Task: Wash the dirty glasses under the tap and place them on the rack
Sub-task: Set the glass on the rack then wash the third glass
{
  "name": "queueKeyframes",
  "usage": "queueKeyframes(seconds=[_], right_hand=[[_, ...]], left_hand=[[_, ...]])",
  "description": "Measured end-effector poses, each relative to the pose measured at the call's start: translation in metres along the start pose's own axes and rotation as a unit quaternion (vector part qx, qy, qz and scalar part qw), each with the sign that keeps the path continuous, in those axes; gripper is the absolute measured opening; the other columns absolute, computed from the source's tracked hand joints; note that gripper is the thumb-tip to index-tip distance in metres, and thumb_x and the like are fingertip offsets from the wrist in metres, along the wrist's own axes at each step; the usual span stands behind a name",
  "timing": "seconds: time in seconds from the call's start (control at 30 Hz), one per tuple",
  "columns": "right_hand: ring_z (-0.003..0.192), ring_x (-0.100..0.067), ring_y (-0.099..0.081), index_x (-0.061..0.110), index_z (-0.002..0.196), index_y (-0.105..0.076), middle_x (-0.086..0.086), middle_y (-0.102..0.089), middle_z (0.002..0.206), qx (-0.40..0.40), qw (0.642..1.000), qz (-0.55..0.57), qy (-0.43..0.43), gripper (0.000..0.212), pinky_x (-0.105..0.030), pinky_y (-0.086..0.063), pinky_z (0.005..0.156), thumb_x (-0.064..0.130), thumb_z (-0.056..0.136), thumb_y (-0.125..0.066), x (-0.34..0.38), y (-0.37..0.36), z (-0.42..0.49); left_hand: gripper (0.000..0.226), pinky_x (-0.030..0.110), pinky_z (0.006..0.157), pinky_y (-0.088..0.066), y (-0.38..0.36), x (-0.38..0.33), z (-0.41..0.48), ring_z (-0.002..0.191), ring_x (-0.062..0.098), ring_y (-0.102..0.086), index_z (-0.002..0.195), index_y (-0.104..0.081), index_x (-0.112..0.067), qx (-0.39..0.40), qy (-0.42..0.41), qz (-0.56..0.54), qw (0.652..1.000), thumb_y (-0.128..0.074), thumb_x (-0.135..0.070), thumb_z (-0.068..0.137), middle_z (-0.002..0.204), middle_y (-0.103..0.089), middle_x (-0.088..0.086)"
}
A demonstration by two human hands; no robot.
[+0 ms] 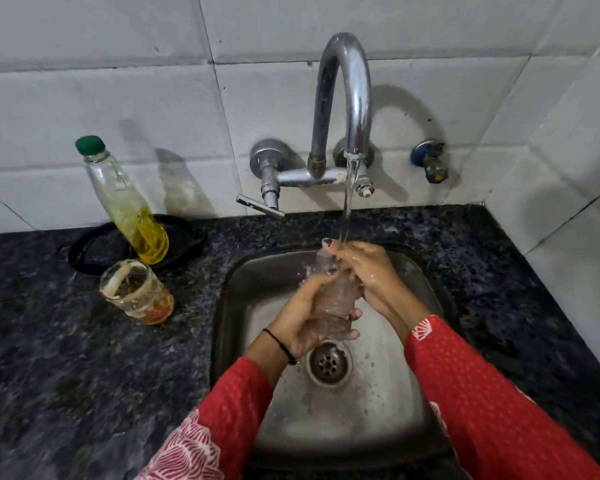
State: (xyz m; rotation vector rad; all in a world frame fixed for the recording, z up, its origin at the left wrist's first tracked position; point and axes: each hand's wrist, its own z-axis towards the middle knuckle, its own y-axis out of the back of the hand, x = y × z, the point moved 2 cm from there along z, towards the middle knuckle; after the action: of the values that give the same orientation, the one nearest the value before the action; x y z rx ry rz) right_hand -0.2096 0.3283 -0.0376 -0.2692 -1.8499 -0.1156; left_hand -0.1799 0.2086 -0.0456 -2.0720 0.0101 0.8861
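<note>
A clear glass is held over the steel sink, tilted with its mouth toward the tap. My left hand wraps around its lower body. My right hand grips the rim, fingers reaching into the mouth, directly under the running stream from the chrome tap. A second glass, dirty with orange and white residue, stands on the dark granite counter left of the sink. No rack is in view.
A bottle with a green cap and yellow liquid stands on a black dish behind the dirty glass. The tap lever sticks out left of the spout. A blue valve is on the tiled wall. The drain lies below my hands.
</note>
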Motion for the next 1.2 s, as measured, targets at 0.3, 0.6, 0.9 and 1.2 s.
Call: queueKeyframes(seconds=[0.3, 0.6, 0.9, 1.2], right_hand=[[0.038, -0.005, -0.049, 0.004, 0.06, -0.064, 0.005, -0.056, 0.042, 0.002, 0.996, -0.081, 0.027, 0.027, -0.017, -0.039, 0.044, 0.019, 0.081, -0.073, 0.003, 0.002, 0.0], [0.035, -0.004, -0.045, 0.007, 0.058, -0.059, 0.003, -0.051, 0.041, -0.033, 0.996, -0.083, 0.03, 0.029, -0.017, -0.037, 0.04, 0.016, 0.083, -0.071, 0.001, 0.0, -0.002], [0.041, -0.009, -0.043, 0.01, 0.052, -0.055, -0.005, -0.048, 0.047, -0.017, 0.969, -0.241, 0.054, 0.035, -0.021, -0.035, 0.044, 0.017, 0.083, -0.069, 0.007, -0.003, 0.0], [0.037, -0.004, -0.043, 0.011, 0.052, -0.055, 0.005, -0.049, 0.04, -0.024, 0.992, -0.111, 0.049, 0.035, -0.017, -0.035, 0.041, 0.016, 0.084, -0.07, 0.006, -0.002, -0.006]], left_hand=[[0.033, 0.034, 0.062, -0.057, 0.004, -0.003, 0.005, 0.075, 0.019, -0.067, 0.119, -0.051, -0.017, -0.094, -0.062, 0.193, 0.975, -0.061, -0.024, 0.089, 0.1, -0.067, 0.002], [0.054, 0.032, 0.071, -0.058, 0.014, -0.004, 0.013, 0.082, 0.015, -0.067, 0.12, -0.046, -0.018, -0.162, -0.1, 0.372, 0.908, -0.074, -0.027, 0.075, 0.107, -0.066, 0.004], [0.062, 0.04, 0.084, -0.056, 0.007, 0.0, 0.01, 0.094, 0.018, -0.064, 0.127, -0.042, -0.02, -0.197, -0.126, 0.491, 0.839, -0.074, -0.029, 0.074, 0.102, -0.063, -0.004], [0.036, 0.029, 0.074, -0.053, 0.001, -0.007, 0.003, 0.085, 0.016, -0.064, 0.111, -0.056, -0.019, -0.11, -0.089, 0.368, 0.919, -0.071, -0.021, 0.078, 0.099, -0.064, 0.001]])
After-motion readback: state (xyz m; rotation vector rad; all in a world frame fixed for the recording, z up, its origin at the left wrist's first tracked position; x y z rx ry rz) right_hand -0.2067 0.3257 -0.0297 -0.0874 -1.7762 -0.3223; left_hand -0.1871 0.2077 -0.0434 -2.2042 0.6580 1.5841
